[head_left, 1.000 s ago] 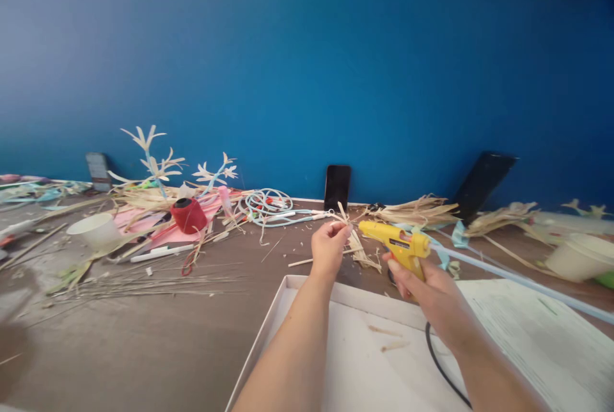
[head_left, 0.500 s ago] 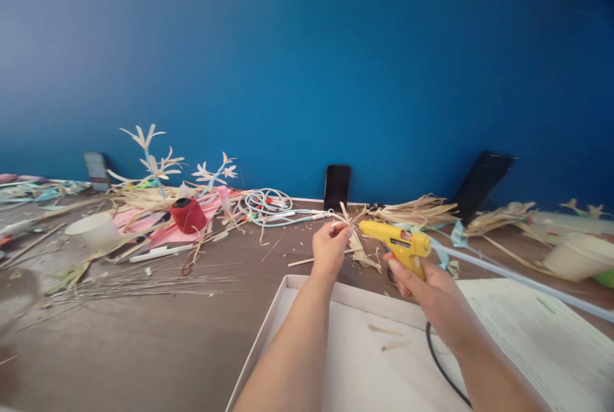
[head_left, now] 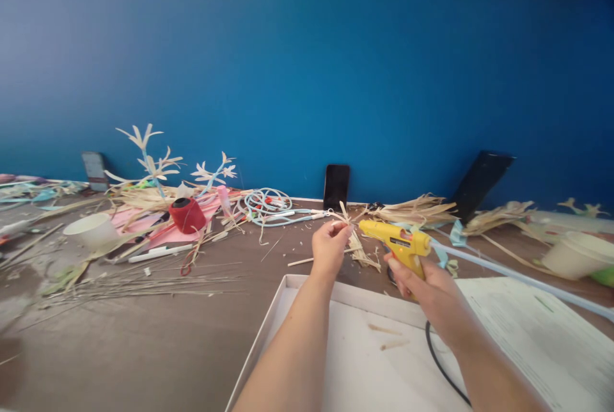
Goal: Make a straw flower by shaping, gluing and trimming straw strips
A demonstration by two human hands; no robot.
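My right hand (head_left: 426, 284) is wrapped round a yellow hot glue gun (head_left: 396, 242), a long pale glue stick (head_left: 508, 274) running out of its back end. The gun's nozzle points left, close to the fingers of my left hand (head_left: 330, 245). Those fingers are pinched on a pale straw-like strip (head_left: 343, 212); how much of it lies inside the pinch is hidden. Just below and right of them, more dry straw strips (head_left: 365, 257) lie on the table. Under both forearms sits a shallow white box lid (head_left: 355, 348) with a few straw bits in it.
A dark phone (head_left: 337, 186) leans on the blue partition (head_left: 307, 79). To the left are a red thread spool (head_left: 187, 215), straw flowers (head_left: 156, 166), a white cup (head_left: 91, 233) and thin wires (head_left: 144, 287). A black cable (head_left: 439, 361) crosses the lid; a printed sheet (head_left: 537, 335) lies right.
Both hands and the glue gun keep almost the same place. The view has shifted very slightly.
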